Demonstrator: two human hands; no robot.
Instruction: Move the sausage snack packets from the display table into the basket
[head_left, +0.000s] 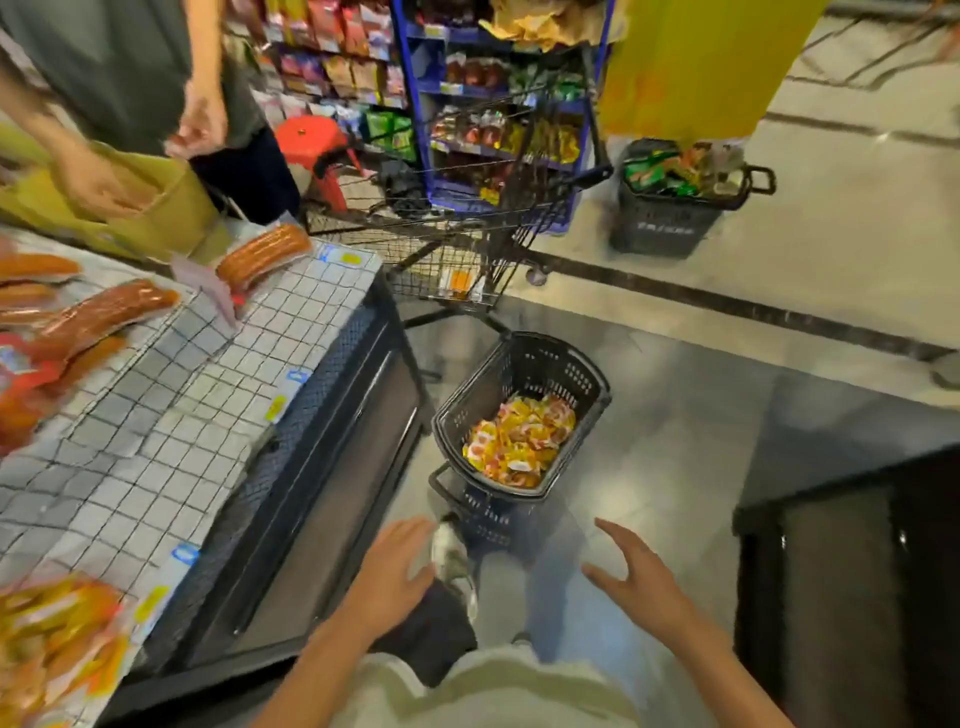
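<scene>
A black plastic basket (587, 382) stands on the floor right of the display table (171, 415), holding a pile of yellow-and-red sausage snack packets (519, 441). More yellow-orange packets (52, 639) lie blurred at the table's near left corner. Long orange sausages in clear wrap (262, 254) lie further back on the table. My left hand (392, 569) and my right hand (631, 582) hover empty below the basket, fingers spread, palms facing each other.
Another person (130, 62) stands at the table's far end with hands over a yellow bag (171, 208). A wire shopping cart (467, 218) sits behind the basket, a second filled black basket (675, 208) at the back right. A dark cabinet (857, 571) stands on the right.
</scene>
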